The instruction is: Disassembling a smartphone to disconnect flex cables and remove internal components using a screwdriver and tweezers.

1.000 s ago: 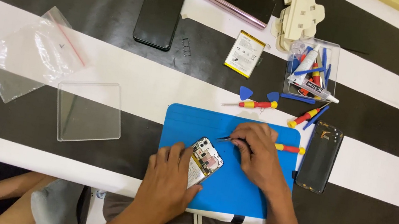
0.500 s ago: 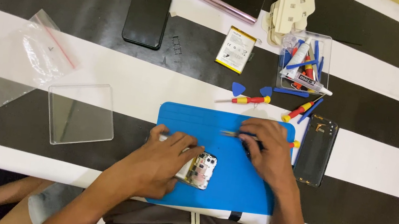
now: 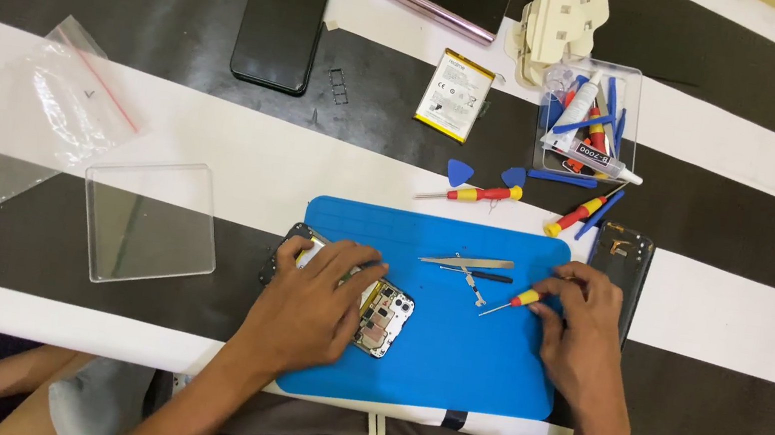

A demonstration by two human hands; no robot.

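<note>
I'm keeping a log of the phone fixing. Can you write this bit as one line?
left hand: on opened phone | right hand: holding small screwdriver | tweezers: lying on blue mat
</note>
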